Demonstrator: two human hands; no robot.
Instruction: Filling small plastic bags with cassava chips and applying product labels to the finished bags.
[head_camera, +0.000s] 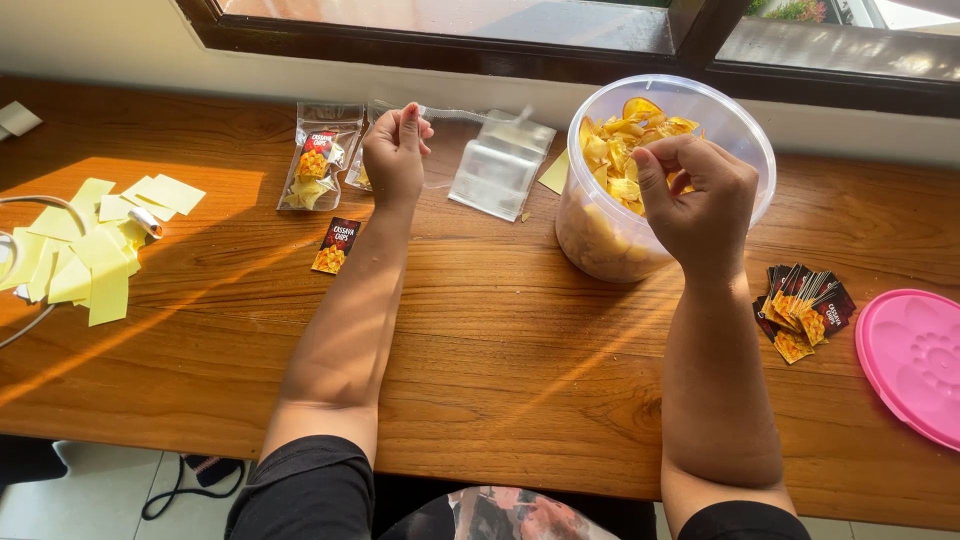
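Pinching brittle chips (625, 150) lightly, our right hand (700, 205) works inside the tub (745, 130); left hand (395, 155), beside it, grips a flimsy clear pouch (500, 165).

Round clear tub (742, 135) of yellow chips (615, 150); 1 empty clear pouch (500, 165) lying beside.

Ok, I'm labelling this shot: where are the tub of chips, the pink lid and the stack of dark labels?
tub of chips (600, 245): head view, on its clear front wall.
pink lid (915, 355): head view, on its patterned top.
stack of dark labels (805, 312): head view, on the fanned cards.
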